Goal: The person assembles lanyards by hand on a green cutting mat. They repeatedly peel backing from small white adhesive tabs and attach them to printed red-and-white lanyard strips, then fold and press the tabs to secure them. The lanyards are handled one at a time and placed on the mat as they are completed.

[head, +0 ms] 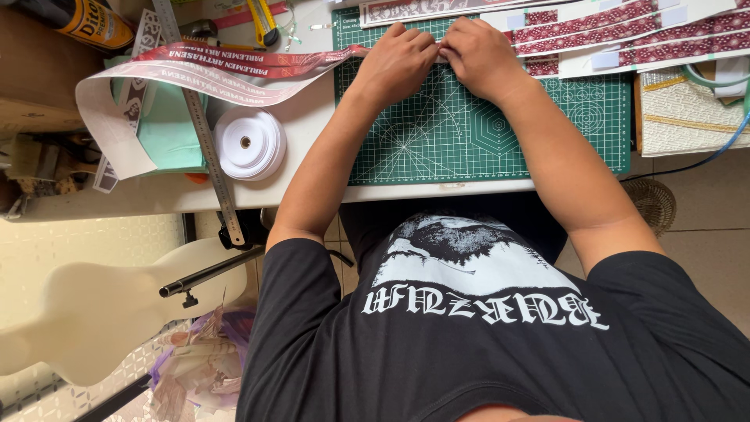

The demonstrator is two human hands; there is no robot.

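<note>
My left hand [398, 61] and my right hand [478, 48] meet at the far edge of a green cutting mat [484, 141]. Both have their fingers curled down on a red and white printed strip [234, 66]. The strip runs leftward from my hands and loops back over the white table [312, 109]. The part of the strip under my fingers is hidden. My forearms stretch across the mat from my black shirt.
Several patterned red strips [609, 31] lie at the mat's far right. A roll of white tape [248, 143], a long metal ruler [205, 129] and a mint-green sheet [168, 129] sit at left. A yellow utility knife [264, 19] and a bottle [86, 23] are at the back.
</note>
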